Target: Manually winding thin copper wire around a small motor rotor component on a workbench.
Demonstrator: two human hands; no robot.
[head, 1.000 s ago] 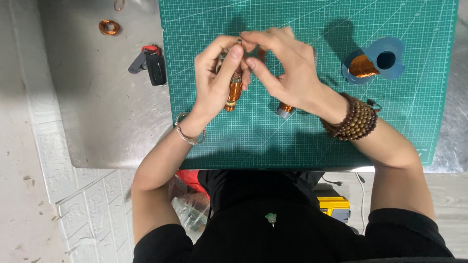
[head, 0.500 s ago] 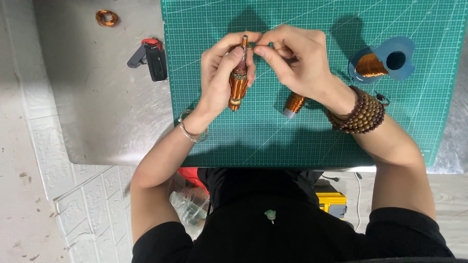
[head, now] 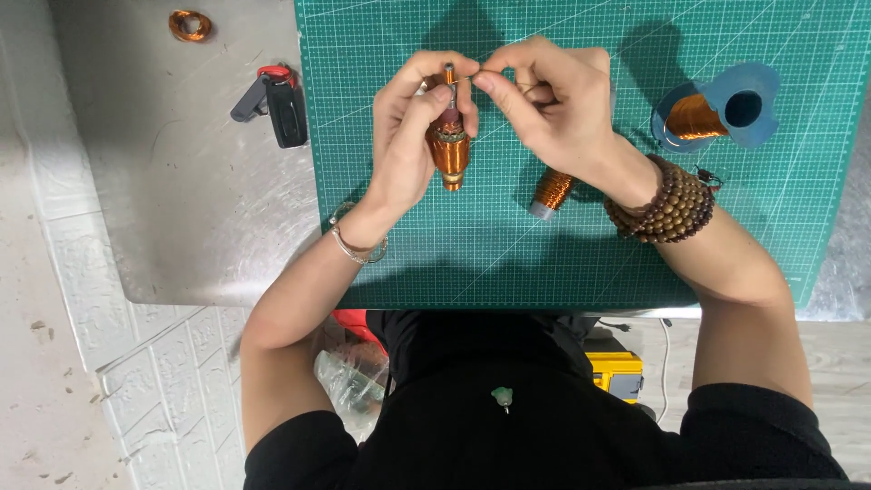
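Holding copper-wound motor rotor [head: 448, 145] above green cutting mat [head: 508, 254], left hand [head: 408, 136] fingers wrapped around; shaft pointing away from body, long axis upright. Right hand [head: 553, 109] pinching thin wire [head: 485, 75] at shaft tip.

A grey metal desk [head: 181, 209] is seen, mostly covered by a green cutting mat [head: 544, 254]. A small copper coil [head: 190, 24] and a black-and-red tool [head: 275, 104] are laid beside the mat.
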